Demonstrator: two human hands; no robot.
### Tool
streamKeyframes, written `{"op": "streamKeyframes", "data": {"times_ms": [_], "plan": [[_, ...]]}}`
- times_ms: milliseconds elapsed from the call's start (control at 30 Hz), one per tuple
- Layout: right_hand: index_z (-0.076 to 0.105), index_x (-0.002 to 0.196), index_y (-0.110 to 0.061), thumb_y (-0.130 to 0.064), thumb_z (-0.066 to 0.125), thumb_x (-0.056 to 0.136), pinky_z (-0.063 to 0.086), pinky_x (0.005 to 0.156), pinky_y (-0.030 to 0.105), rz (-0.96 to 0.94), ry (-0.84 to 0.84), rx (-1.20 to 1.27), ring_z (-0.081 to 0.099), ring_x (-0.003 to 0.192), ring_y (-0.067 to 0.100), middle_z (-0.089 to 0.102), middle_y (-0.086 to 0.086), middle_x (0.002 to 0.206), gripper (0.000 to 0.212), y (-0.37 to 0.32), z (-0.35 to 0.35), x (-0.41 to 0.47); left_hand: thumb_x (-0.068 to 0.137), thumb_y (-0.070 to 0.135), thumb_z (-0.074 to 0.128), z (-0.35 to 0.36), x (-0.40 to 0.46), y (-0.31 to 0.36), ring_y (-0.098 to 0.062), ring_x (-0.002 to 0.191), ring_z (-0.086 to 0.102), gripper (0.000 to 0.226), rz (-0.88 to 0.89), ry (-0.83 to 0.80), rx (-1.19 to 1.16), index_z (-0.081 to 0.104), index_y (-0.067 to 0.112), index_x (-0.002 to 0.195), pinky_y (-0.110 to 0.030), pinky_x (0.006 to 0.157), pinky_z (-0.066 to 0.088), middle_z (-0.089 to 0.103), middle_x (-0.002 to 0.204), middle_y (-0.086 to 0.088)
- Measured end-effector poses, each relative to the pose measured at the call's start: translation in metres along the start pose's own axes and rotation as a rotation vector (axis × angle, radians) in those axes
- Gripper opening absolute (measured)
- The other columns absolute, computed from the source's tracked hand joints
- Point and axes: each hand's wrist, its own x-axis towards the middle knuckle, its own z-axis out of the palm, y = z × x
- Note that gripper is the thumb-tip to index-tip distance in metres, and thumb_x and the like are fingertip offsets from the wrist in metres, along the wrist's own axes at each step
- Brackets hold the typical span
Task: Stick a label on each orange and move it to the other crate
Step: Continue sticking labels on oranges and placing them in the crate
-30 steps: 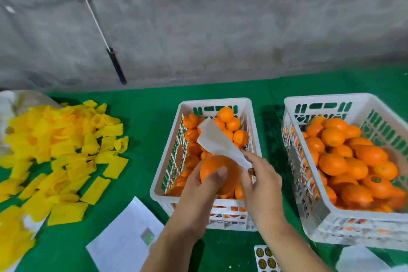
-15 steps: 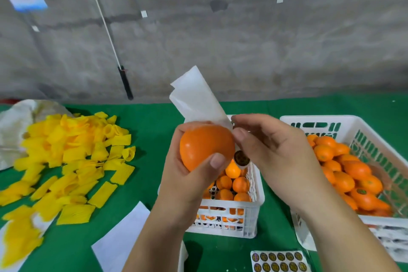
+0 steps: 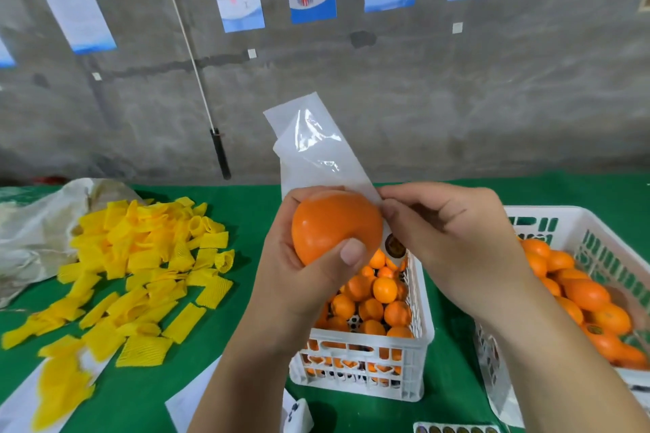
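Note:
My left hand [image 3: 299, 278] grips a large orange [image 3: 334, 221] raised in front of me, thumb across its lower front. My right hand [image 3: 453, 242] pinches a white label backing sheet [image 3: 316, 155] that sticks up behind the orange; a round dark label [image 3: 394, 245] hangs at the sheet's lower end, beside the orange's right side. Below the hands stands a white crate [image 3: 365, 358] of small oranges. A second white crate [image 3: 562, 221] at the right holds larger oranges, some with labels.
A heap of yellow foam net sleeves [image 3: 140, 274] and a pale bag [image 3: 38, 232] cover the green table's left side. White paper sheets [image 3: 190, 401] and a label sheet [image 3: 457, 428] lie at the near edge. A grey wall with posters stands behind.
Both hands have lifted the orange and backing sheet from just over the middle crate up toward the camera. The view has tilted upward, showing more wall.

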Motion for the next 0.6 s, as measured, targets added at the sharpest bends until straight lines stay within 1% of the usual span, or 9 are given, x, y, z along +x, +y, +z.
{"op": "streamKeyframes", "data": {"times_ms": [133,200,233,300,367,400,467,533,600], "plan": [[0.078,0.092,-0.041,-0.011,0.065,0.096,0.056,0.066,0.018,0.032,0.069,0.075,0.072,0.079,0.008,0.077,-0.014,0.082,0.033,-0.001,-0.004,0.005,0.070,0.068,0.086,0.002,0.005,0.003,-0.026,0.113,0.071,0.066,0.050,-0.032,0.047,0.063,0.039,0.125,-0.029,0.080,0.060,0.069,0.123,0.003],[0.081,0.094,-0.037,-0.014,0.065,0.097,0.057,0.067,0.020,0.050,0.085,0.122,0.072,0.078,0.010,0.078,-0.010,0.083,0.027,0.001,-0.005,0.007,0.072,0.067,0.086,0.001,0.009,0.001,-0.028,0.114,0.070,0.070,0.059,-0.038,0.032,0.062,0.034,0.129,-0.031,0.080,0.061,0.069,0.124,0.001],[0.081,0.094,-0.035,-0.017,0.065,0.097,0.057,0.067,0.019,0.056,0.093,0.140,0.072,0.078,0.009,0.078,-0.010,0.083,0.024,0.002,-0.006,0.008,0.070,0.067,0.088,0.000,0.011,0.001,-0.031,0.113,0.070,0.072,0.062,-0.037,-0.002,0.064,0.033,0.128,-0.034,0.081,0.061,0.069,0.124,-0.001],[0.082,0.092,-0.033,-0.019,0.066,0.095,0.054,0.067,0.015,0.075,0.111,0.161,0.070,0.076,0.004,0.078,-0.010,0.083,0.021,0.003,-0.006,0.011,0.059,0.067,0.094,-0.004,0.017,-0.004,-0.034,0.110,0.071,0.073,0.063,-0.017,-0.109,0.071,0.034,0.120,-0.043,0.083,0.063,0.072,0.120,-0.003],[0.082,0.090,-0.032,-0.020,0.067,0.094,0.051,0.063,0.013,0.090,0.155,0.179,0.065,0.069,0.000,0.077,-0.008,0.081,0.019,0.003,-0.005,0.013,0.047,0.068,0.098,-0.010,0.018,-0.009,-0.033,0.108,0.073,0.077,0.009,0.017,-0.188,0.075,0.036,0.113,-0.044,0.081,0.064,0.074,0.117,-0.001],[0.082,0.090,-0.032,-0.020,0.067,0.094,0.050,0.060,0.013,0.083,0.206,0.188,0.062,0.066,0.002,0.076,-0.008,0.079,0.019,0.002,-0.004,0.013,0.044,0.069,0.099,-0.012,0.017,-0.012,-0.034,0.109,0.073,0.080,-0.029,0.042,-0.197,0.074,0.037,0.113,-0.044,0.081,0.065,0.074,0.118,-0.001],[0.081,0.091,-0.033,-0.020,0.066,0.094,0.046,0.055,0.012,0.026,0.331,0.179,0.059,0.062,0.003,0.072,-0.008,0.073,0.020,0.000,-0.003,0.011,0.044,0.074,0.096,-0.015,0.013,-0.018,-0.035,0.114,0.073,0.086,-0.073,0.112,-0.116,0.070,0.040,0.118,-0.045,0.083,0.065,0.074,0.123,-0.001],[0.078,0.095,-0.035,-0.026,0.063,0.095,0.047,0.061,0.009,-0.082,0.373,0.092,0.066,0.072,0.001,0.072,-0.013,0.078,0.018,-0.007,0.000,0.008,0.048,0.077,0.093,-0.011,0.012,-0.018,-0.034,0.114,0.073,0.085,-0.076,0.154,-0.047,0.067,0.041,0.121,-0.043,0.084,0.063,0.073,0.123,-0.001],[0.076,0.102,-0.032,-0.026,0.064,0.097,0.050,0.071,0.010,-0.192,0.313,-0.045,0.070,0.086,0.005,0.074,-0.016,0.090,0.014,-0.011,0.008,0.004,0.052,0.077,0.092,-0.002,0.012,-0.016,-0.034,0.112,0.073,0.086,-0.065,0.145,-0.059,0.066,0.035,0.122,-0.044,0.085,0.063,0.072,0.123,-0.005]]}}
